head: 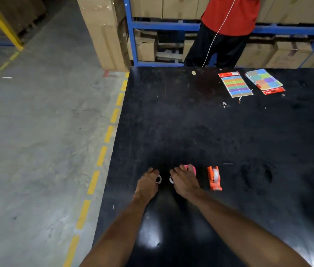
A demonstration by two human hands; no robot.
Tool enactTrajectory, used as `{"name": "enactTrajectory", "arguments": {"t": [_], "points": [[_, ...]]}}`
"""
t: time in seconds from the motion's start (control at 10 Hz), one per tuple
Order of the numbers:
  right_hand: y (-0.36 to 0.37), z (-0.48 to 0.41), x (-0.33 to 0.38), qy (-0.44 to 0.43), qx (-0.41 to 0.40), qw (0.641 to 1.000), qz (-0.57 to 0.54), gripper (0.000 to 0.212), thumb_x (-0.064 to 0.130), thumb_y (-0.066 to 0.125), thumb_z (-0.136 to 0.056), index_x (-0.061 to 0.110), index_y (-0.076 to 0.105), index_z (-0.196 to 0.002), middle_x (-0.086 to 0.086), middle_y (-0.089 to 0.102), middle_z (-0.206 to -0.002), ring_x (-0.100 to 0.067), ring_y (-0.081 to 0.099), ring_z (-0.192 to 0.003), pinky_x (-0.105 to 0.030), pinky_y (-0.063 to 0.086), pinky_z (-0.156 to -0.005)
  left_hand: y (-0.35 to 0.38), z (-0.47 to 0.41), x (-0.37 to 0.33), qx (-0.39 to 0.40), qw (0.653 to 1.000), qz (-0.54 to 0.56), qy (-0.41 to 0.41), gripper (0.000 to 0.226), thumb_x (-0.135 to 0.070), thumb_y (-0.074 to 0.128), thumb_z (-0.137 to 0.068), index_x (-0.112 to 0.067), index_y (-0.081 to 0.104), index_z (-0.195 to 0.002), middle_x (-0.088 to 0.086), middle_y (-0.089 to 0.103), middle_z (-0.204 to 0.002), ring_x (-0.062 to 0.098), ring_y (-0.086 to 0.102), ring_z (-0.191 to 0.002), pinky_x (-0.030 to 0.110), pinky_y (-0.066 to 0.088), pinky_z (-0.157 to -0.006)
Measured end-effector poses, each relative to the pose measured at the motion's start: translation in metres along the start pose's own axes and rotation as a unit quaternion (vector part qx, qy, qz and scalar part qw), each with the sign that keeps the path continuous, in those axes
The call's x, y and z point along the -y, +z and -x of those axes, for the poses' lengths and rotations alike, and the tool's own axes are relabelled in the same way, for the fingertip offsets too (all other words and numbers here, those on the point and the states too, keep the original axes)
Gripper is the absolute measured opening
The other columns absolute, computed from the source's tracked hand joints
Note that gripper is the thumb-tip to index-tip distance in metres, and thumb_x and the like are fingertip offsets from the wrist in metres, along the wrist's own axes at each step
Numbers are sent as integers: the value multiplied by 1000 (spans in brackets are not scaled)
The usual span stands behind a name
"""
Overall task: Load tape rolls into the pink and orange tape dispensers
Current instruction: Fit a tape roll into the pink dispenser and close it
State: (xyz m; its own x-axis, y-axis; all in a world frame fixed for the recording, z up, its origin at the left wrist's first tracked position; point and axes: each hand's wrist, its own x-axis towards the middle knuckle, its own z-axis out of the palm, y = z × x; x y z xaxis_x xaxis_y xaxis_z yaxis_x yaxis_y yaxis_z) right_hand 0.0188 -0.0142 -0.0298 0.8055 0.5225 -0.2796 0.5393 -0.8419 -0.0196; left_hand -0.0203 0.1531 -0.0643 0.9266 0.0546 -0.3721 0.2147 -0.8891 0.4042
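Note:
On the black table (229, 132), my left hand (147, 185) pinches a small clear tape roll (158, 179) at its fingertips. My right hand (184, 181) lies over the pink dispenser (190, 168), which shows only as a pink edge past the fingers. A second small whitish roll or core (171, 179) sits at the right hand's thumb side. Whether it sits inside the pink dispenser is hidden. The orange dispenser (214, 178) stands to the right with a clear tape roll in it, untouched.
Two packs of coloured sticky notes (236, 85) (264, 80) lie at the table's far side. A person in a red shirt (227, 26) stands behind the table before blue shelving with cardboard boxes (106, 33). The table's left edge (113, 143) drops to the concrete floor.

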Motion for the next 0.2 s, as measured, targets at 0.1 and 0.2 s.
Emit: {"name": "enactTrajectory", "arguments": {"t": [0.1, 0.2], "points": [[6, -6, 4, 10, 10, 1000, 16, 30, 20, 63, -85, 15, 62, -114, -8, 64, -115, -32, 52, -112, -51, 30, -99, 4, -5, 4, 3, 1000, -8, -15, 44, -9, 54, -86, -21, 50, -128, 5, 47, -138, 28, 50, -127, 43, 49, -101], [17, -6, 5, 10, -1, 1000, 11, 38, 21, 73, -75, 15, 64, -111, -7, 64, -110, -31, 55, -106, -50, 37, -95, 3, -2, 3, -10, 1000, 0, -2, 55, -9, 57, -85, -24, 44, -137, 2, 43, -140, 25, 45, -130, 43, 47, -102]]}}
